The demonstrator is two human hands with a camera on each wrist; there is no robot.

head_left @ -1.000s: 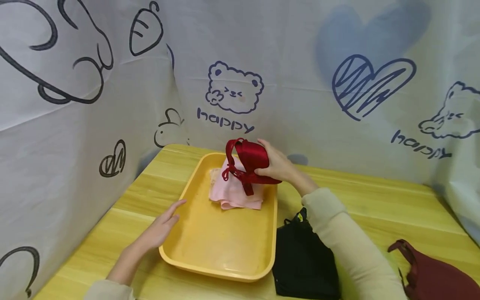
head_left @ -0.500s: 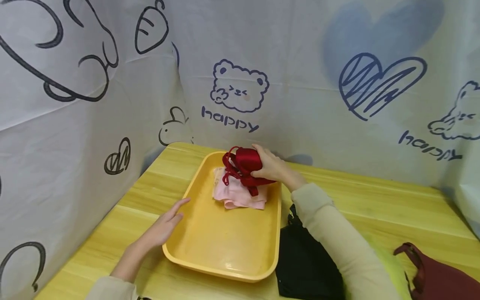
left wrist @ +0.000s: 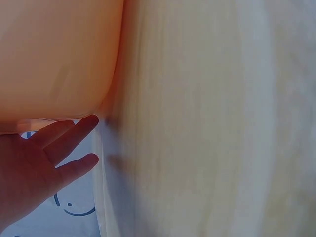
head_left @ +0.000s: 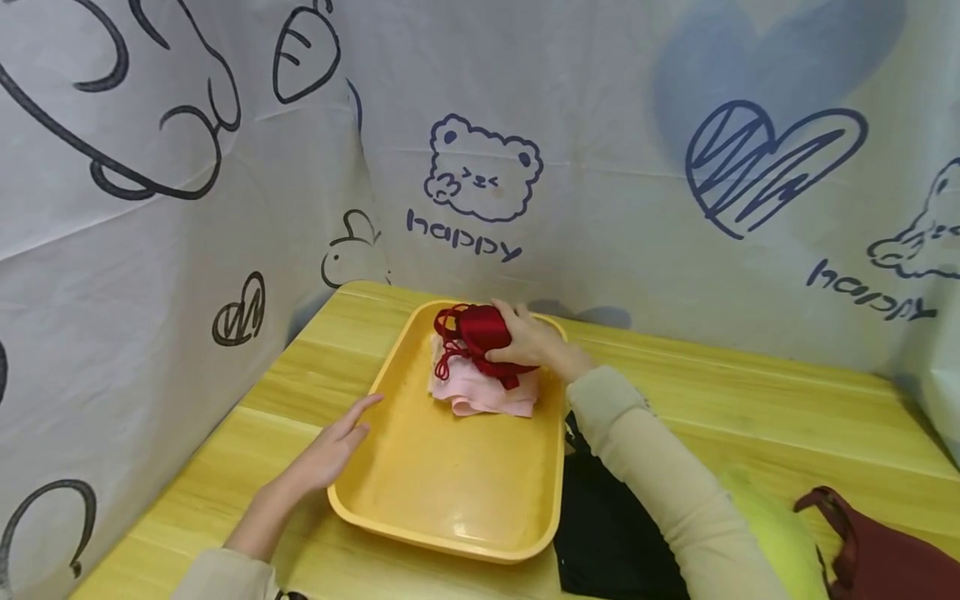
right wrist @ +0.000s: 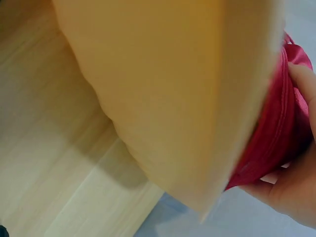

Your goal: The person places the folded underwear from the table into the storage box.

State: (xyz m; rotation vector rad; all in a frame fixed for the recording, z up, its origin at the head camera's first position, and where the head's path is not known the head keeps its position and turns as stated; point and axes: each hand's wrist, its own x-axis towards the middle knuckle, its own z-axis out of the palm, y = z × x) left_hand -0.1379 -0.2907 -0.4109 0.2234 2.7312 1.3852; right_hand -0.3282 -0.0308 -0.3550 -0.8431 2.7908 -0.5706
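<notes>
In the head view, my right hand [head_left: 528, 340] grips a red satin bra [head_left: 483, 329] with thin straps and looped cords. The bra is folded over and low at the far end of a yellow plastic tray [head_left: 442, 552], on top of a folded pale pink cloth [head_left: 491, 396]. The right wrist view shows fingers and thumb curled round the red fabric [right wrist: 271, 133] beyond the tray wall [right wrist: 163, 98]. My left hand [head_left: 330, 450] rests at the tray's left edge with fingers extended. From the left wrist, its fingertips [left wrist: 89, 121] lie right against the tray's outer side.
Right of the tray lies a black folded garment [head_left: 611, 533], partly under my right sleeve. Further right are a yellow-green item [head_left: 772, 529] and a dark red garment with a strap [head_left: 892, 546]. White drawn-on sheets [head_left: 600, 233] hang behind the wooden table [head_left: 750, 400].
My right hand has lowered the red bra and shifted it slightly left, onto the pink cloth in the tray. The left hand has stayed at the tray's edge. The head view has shifted slightly.
</notes>
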